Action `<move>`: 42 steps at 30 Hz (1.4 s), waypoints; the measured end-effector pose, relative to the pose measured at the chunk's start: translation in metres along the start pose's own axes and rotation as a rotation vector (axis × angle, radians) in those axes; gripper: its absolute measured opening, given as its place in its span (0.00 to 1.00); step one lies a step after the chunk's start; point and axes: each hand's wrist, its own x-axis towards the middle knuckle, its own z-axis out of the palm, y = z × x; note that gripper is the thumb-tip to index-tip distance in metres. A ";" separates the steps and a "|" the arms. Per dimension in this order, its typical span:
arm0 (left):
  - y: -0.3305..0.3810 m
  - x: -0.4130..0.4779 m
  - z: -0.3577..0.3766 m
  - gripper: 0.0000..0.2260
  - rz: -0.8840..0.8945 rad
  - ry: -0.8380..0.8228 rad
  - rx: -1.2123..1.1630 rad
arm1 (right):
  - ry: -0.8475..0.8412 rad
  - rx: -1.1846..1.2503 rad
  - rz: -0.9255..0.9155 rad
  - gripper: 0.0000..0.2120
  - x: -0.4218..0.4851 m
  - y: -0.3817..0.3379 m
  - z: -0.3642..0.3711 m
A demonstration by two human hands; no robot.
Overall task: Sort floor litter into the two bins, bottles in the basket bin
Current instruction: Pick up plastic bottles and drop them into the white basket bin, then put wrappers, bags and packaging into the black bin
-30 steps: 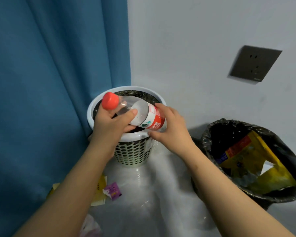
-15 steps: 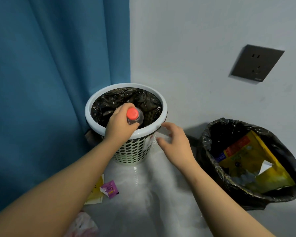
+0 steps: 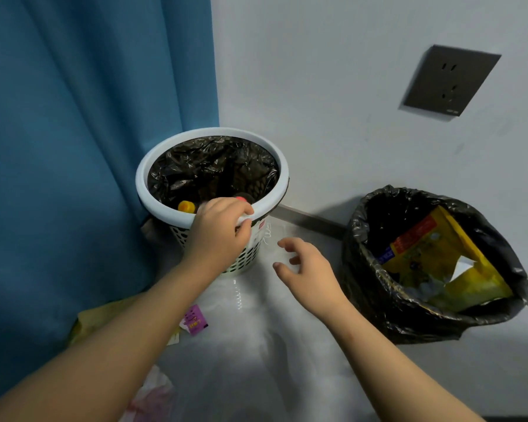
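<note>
The white basket bin (image 3: 273,166) with a black liner stands in the corner by the curtain. Inside it, the red cap of a bottle (image 3: 241,196) shows just past my fingers, and an orange bottle cap (image 3: 186,206) lies beside it. My left hand (image 3: 218,236) rests over the near rim with loosely curled fingers, holding nothing. My right hand (image 3: 305,269) hovers open above the floor between the two bins. The black bag bin (image 3: 357,239) on the right holds a yellow packet (image 3: 433,263).
Litter lies on the pale floor near my left arm: a purple wrapper (image 3: 195,319), a yellow wrapper (image 3: 86,324) by the blue curtain (image 3: 73,147), and pinkish plastic (image 3: 153,397). A dark wall socket (image 3: 450,80) sits above the black bin.
The red-capped bottle went from both hands into the basket bin and my left hand let go of it. My right hand pulled back from the bin and opened.
</note>
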 end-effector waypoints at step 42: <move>0.113 -0.187 0.171 0.14 -0.322 -1.217 -0.267 | 0.280 -0.155 0.935 0.31 -0.207 0.204 -0.001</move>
